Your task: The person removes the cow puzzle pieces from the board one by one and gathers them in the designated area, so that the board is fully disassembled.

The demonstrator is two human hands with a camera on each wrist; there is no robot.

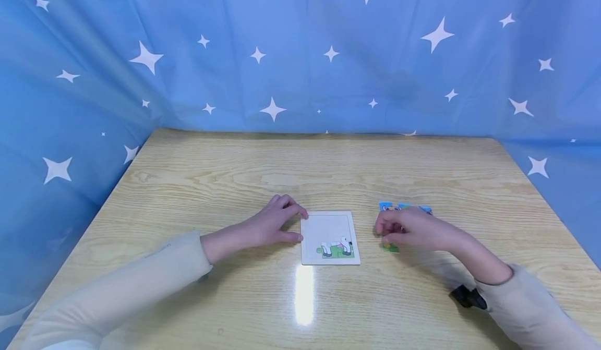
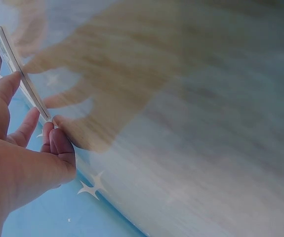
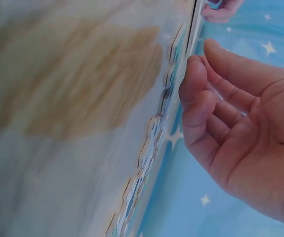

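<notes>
A white square puzzle board [image 1: 324, 227] lies on the table, with a few fitted puzzle pieces [image 1: 334, 252] along its bottom showing green ground and white animal legs. My left hand [image 1: 268, 226] touches the board's left edge, thumb and finger spread apart. The same board [image 2: 25, 81] appears edge-on in the left wrist view. Over loose, colourful puzzle pieces [image 1: 389, 248] to the right of the board hovers my right hand [image 1: 420, 229], partly covering them. In the right wrist view its fingers are loosely bent, and no piece shows between them and the thumb.
The wooden table [image 1: 225, 172] extends around the board and pieces. Behind it hangs a blue cloth [image 1: 300, 84] with white stars, which also runs along the left and right sides. A small black object [image 1: 467, 297] sits at the right sleeve cuff.
</notes>
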